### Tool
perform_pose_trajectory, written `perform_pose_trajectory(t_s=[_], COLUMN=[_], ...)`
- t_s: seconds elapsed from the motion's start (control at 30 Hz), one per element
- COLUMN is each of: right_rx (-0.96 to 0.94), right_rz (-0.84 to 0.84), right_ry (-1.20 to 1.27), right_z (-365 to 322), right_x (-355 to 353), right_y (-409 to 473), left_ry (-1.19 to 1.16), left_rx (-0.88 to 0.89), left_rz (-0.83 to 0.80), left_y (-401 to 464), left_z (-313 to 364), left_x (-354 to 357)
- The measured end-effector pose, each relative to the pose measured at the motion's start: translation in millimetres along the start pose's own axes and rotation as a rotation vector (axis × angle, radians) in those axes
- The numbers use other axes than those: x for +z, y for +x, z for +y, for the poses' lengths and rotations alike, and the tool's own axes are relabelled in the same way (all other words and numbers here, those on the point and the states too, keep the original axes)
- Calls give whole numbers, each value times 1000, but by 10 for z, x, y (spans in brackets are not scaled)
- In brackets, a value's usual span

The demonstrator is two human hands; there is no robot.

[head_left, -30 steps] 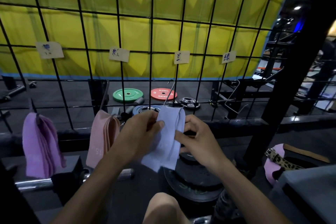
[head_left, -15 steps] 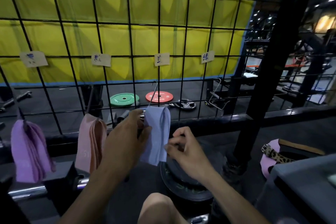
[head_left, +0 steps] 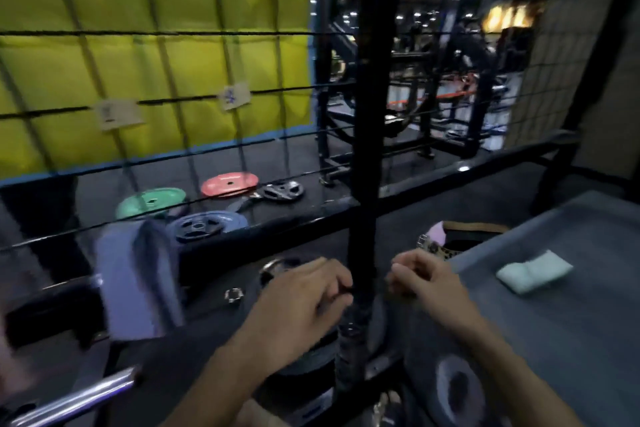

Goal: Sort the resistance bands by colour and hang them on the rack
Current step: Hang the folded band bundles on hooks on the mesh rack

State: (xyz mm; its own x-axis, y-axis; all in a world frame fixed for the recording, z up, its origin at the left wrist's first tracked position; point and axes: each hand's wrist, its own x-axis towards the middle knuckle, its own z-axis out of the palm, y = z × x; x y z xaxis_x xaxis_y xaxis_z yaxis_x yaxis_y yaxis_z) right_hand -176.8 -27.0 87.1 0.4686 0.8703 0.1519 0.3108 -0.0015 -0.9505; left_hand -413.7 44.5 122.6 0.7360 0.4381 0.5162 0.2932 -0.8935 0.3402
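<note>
On the wire rack (head_left: 242, 94), lower left: one blue band (head_left: 138, 282), hanging. Right counter (head_left: 571, 340): one pale green band (head_left: 535, 270). My left hand (head_left: 298, 305) and right hand (head_left: 427, 282): fingers loosely curled, grasping nothing.

Both forearms come up from the bottom edge, bare, angled inward twd centre. Left hand (head_left: 304, 302) sits just left of mid-frame, back of hand up, knuckles pointing far-right, fingers (head_left: 337, 282) loosely curled under w/ tips tucked at the right side; holds nothing visible. Right hand (head_left: 424, 282) sits just right of it, near but apart, wrist bent, back of hand facing up-right, fingers (head_left: 403, 270) curled inward twd the left hand, thumb side hidden; nothing seen in its grasp. Both hands at abt the same height, slightly motion-blurred. A bare knee shows at the bottom edge betw the arms.
</note>
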Motion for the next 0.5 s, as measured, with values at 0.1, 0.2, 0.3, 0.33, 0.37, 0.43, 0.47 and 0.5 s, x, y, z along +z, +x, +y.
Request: perform_pose_trajectory(t_s=[0.1,0.2,0.3,0.33,0.37,0.43,0.47,0.5], right_rx=[144,284,415,462,495,526,539,553], right_rz=[234,456,563,554,541,568,582,593], right_ry=[-94,-139,-279,-349,-408,-511,-554,-591], right_z=[620,1135,1576,1694,1821,1993,2008,1992], right_x=[-708,-1254,-1568,-1628,-1685,-1734,-1730,-1718], right_y=[54,116,291,353,410,516,555,596], left_ry=[-114,-258,-320,-345,-368,-401,-412,-419], left_rx=[15,7,-49,-68,-85,-121,-133,-138], left_rz=[-131,-235,-305,-337,-367,-409,-418,-421], left_y=[364,641,811,858,902,978,1010,1038], left_z=[103,189,179,166,164,173,177,175], left_x=[597,1137,1596,1725,1833,2002,2077,2143])
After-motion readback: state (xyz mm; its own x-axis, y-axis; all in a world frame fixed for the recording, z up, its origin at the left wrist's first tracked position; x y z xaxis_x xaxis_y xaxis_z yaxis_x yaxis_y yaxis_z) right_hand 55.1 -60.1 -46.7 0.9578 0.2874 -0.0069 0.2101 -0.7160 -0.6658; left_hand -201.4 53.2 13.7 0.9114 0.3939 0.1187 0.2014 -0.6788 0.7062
